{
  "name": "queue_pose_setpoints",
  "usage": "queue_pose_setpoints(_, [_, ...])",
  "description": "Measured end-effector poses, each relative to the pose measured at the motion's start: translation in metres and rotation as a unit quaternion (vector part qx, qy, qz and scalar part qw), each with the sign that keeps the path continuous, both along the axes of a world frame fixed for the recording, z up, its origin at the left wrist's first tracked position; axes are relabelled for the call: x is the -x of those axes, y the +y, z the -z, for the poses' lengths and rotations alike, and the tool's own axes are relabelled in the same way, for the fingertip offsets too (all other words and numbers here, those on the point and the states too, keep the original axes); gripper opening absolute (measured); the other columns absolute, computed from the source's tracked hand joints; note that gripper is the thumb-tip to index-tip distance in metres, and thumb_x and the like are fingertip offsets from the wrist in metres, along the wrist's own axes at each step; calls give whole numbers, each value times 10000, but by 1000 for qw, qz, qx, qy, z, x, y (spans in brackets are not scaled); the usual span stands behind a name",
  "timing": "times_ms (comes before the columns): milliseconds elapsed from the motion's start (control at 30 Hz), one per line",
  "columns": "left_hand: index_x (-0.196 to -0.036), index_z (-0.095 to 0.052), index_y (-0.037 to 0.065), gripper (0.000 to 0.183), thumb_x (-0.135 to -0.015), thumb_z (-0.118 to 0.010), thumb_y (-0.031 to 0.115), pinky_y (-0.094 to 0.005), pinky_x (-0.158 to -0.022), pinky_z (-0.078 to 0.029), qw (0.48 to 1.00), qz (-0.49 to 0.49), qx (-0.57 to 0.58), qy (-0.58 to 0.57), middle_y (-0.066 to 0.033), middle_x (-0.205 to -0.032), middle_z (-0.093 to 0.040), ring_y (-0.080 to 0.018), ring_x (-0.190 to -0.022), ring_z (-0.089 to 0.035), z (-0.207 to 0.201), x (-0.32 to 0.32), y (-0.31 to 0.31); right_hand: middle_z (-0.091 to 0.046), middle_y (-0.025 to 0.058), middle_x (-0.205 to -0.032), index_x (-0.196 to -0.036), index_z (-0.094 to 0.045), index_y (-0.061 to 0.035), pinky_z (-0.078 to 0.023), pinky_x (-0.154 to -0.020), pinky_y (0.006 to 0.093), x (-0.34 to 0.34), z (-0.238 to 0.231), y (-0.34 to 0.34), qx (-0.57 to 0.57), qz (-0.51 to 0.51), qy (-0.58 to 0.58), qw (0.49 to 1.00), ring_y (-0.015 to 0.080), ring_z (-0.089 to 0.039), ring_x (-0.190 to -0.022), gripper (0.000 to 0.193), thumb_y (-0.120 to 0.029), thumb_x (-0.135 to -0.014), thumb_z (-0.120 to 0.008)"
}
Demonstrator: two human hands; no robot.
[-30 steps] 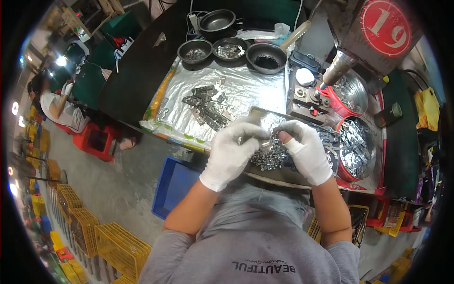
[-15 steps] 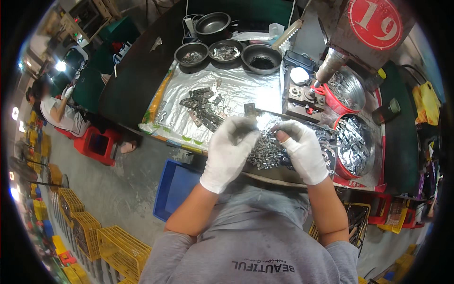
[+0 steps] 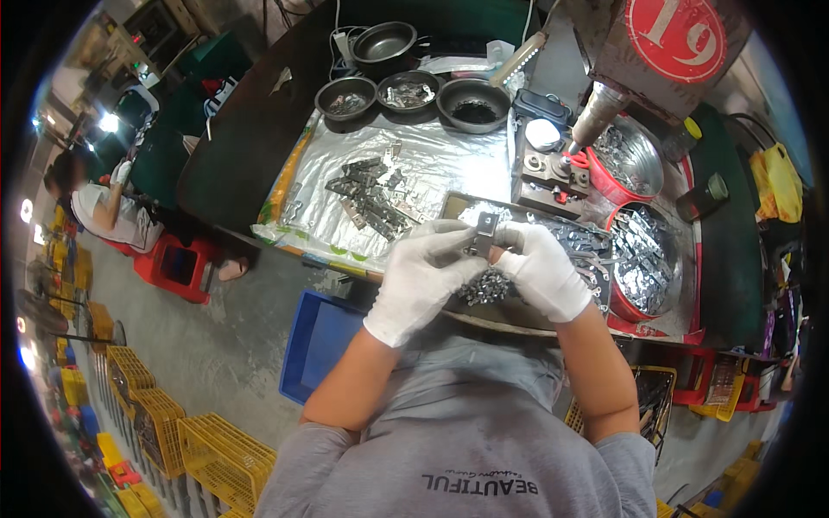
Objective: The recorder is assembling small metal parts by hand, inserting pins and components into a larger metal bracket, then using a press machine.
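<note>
White-gloved, my left hand [image 3: 420,281] and right hand [image 3: 542,269] pinch one small metal bracket [image 3: 484,235] between fingertips, raised at twelve o'clock of both palms, likely for a clear look. Loose metal parts [image 3: 485,287] lie in the tray [image 3: 456,204] beneath, at six o'clock.

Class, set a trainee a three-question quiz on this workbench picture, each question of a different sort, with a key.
1. True or false: both the left hand and the right hand wear white gloves.
2. What do the hands hold between them? A) a small metal bracket B) a yellow crate C) a red stool
3. Fill in: the loose grey metal parts lie on a sheet of ____.

Key: 1 true; 2 A; 3 foil.
</note>
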State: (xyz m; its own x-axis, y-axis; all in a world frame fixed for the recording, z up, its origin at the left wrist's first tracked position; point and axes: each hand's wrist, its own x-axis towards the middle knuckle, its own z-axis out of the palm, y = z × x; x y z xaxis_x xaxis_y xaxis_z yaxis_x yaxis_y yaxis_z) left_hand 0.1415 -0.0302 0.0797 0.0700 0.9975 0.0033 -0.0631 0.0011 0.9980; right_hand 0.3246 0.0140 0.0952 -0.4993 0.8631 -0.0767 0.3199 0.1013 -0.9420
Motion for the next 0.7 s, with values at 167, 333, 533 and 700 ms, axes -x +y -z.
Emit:
queue_pose_setpoints(167, [-1147, -695, -32, 331, -819, -735, -9, -228, -809, -519, 999, 33, 6, 0, -79, -1221, -573, -116, -951, -620, -5, -1, -1, -707, 73, -877, -1082, -682, 46, -484, -793, 285, -4, 2, -2, 38, -26, 55, 997, 94, -586, -821, 242, -130, -938, -601])
queue_pose_setpoints(333, [-1150, -686, -44, 342, -812, -733, -27, -218, -791, -519, 999, 31, 33, 17, -83, -1216, -579, -104, -917, -622, -3, 0, -2, -692, 25, -963, -1114, -671, 52, -466, -835, 269, -12, 1, -5, 136, -22, 110, 984, 91, -576, -892, 281, -181, -975, -594])
queue_pose_setpoints(533, [-1152, -657, -94, 354, -810, -730, -39, -221, -787, -519, 1000, 21, 7, 1, -91, -1156, -618, -112, -898, -624, -2, -1, 0, -686, 44, -1046, -1152, -649, 46, -449, -877, 261, -18, 0, -18, 248, 9, 184, 951, 97, -575, -963, 326, -224, -973, -607])
queue_pose_setpoints(700, [-1206, -621, -88, 407, -814, -725, -47, -223, -802, -520, 999, -33, 17, -32, -86, -1056, -651, -129, -934, -634, -2, 1, 0, -689, 95, -935, -1046, -689, -5, -478, -849, 348, -16, 7, -21, -110, 79, -46, 990, 211, -621, -897, 215, -127, -868, -682])
